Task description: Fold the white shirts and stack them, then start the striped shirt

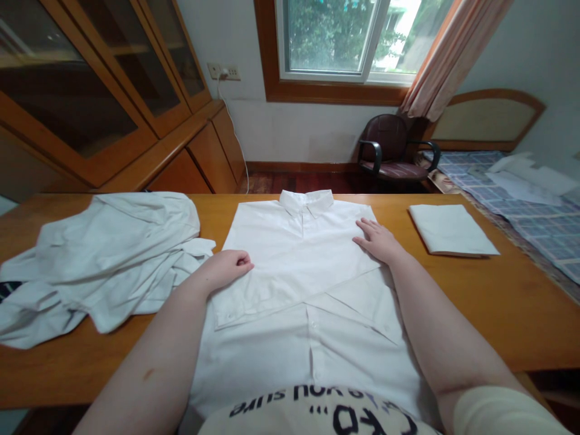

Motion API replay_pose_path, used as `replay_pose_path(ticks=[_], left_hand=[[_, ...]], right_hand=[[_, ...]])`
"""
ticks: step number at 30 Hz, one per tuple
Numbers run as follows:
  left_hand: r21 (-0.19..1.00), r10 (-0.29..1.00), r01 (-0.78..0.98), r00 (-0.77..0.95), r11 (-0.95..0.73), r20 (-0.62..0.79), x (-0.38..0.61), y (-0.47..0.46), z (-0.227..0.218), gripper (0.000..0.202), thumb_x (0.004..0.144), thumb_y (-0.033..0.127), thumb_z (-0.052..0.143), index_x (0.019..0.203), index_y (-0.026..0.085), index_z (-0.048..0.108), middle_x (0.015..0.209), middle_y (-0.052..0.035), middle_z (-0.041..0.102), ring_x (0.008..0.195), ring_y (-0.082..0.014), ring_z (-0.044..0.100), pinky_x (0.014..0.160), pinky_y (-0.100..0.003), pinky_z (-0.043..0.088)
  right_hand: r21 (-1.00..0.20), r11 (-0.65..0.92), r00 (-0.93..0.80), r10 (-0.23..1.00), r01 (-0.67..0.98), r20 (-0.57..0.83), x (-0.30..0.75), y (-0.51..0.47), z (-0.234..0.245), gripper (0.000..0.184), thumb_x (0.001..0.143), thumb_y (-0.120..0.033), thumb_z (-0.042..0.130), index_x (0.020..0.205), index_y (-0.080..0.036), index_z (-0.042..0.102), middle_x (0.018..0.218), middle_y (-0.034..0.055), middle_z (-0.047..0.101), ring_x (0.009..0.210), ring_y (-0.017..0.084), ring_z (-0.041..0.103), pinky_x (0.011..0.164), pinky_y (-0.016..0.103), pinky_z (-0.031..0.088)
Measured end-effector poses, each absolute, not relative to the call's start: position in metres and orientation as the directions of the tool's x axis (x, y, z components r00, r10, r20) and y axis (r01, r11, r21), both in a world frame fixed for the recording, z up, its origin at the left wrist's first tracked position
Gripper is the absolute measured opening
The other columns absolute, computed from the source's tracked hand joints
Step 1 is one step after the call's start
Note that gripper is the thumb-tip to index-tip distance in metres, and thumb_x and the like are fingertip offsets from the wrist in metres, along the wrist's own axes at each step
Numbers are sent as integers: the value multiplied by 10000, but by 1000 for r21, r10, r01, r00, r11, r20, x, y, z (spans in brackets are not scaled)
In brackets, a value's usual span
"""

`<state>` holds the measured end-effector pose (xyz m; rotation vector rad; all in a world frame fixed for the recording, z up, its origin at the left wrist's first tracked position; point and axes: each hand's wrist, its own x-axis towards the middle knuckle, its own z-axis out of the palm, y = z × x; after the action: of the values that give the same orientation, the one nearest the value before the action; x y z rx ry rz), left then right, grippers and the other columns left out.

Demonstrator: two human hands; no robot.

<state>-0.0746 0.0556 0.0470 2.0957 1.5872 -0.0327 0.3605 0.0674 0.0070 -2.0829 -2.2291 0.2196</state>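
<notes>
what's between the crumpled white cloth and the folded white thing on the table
In the head view, a collared white shirt lies between them on the wooden table, with the left hand and right hand at its sides.

We rest the curled left hand (230, 267) and extended right hand (377, 240) on the white shirt (299, 266), sleeves (258, 303) folded across its front.

The white shirt (292, 260) has its hem hidden by the wearer's printed top (290, 414).

Both arms (156, 344) ext'd fwd, L grip (230, 268) loosely curled, R grip (378, 240) flat, palm down.
</notes>
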Motion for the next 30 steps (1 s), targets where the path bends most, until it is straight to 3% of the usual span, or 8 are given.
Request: replay_pose_path(ticks=[5,13,16,19,22,25,28,30], left_hand=[[386,897,904,314,-183,-311,-75,56,45,258,783,442,497,701,218,596,708,3,628,646,-154,543,566,-263,311],[383,902,904,316,-191,-295,-74,56,48,259,791,445,494,744,225,622,742,5,645,671,-154,554,573,-265,319],[385,905,903,315,-193,-285,-73,56,48,263,801,449,487,755,229,623,749,9,649,677,-154,558,576,-262,323],[384,907,904,309,-187,-285,-72,56,48,260,802,449,488,761,231,623,756,10,654,684,-155,563,576,-260,324],[380,909,907,303,-183,-286,-72,57,48,260,797,449,490,759,230,625,760,9,658,685,-156,566,574,-261,323],[377,911,909,298,-179,-284,-71,58,48,265,789,454,492,761,232,633,764,7,663,689,-159,568,575,-263,328],[380,910,906,305,-186,-282,-71,58,48,265,786,451,491,764,233,641,765,3,665,690,-162,568,575,-267,329],[384,909,903,311,-192,-277,-72,58,48,260,787,443,490,763,232,640,764,0,665,691,-163,569,578,-268,331]], right_hand=[[-85,-2,-1,999,996,-38,352,76,9,652,895,-604,350,1409,-211,433,1502,62,362,1364,289,333,1119,469,254],[-89,-69,58,990,994,-125,368,122,5,736,915,-593,249,1507,-158,200,1573,84,136,1437,260,158,1133,532,172],[-102,-148,136,984,984,-116,375,134,3,744,918,-607,197,1510,-157,184,1567,106,155,1432,290,164,1111,616,112],[-136,-147,133,985,980,-109,384,140,2,629,954,-515,152,1500,-210,222,1561,83,203,1431,277,177,1097,635,132],[-210,-131,121,991,969,-58,395,143,4,563,974,-427,150,1488,-226,260,1547,83,254,1426,262,203,1093,610,197],[-283,-154,178,982,947,62,396,135,12,611,966,-431,195,1485,-115,259,1536,162,250,1419,285,218,1101,545,252],[-240,-116,155,977,964,149,377,111,19,693,937,-493,293,1473,-54,272,1536,197,228,1412,293,236,1123,459,257],[-184,27,-1,990,983,138,360,88,18,703,930,-539,299,1484,-106,273,1550,148,218,1414,263,240,1134,398,253]])
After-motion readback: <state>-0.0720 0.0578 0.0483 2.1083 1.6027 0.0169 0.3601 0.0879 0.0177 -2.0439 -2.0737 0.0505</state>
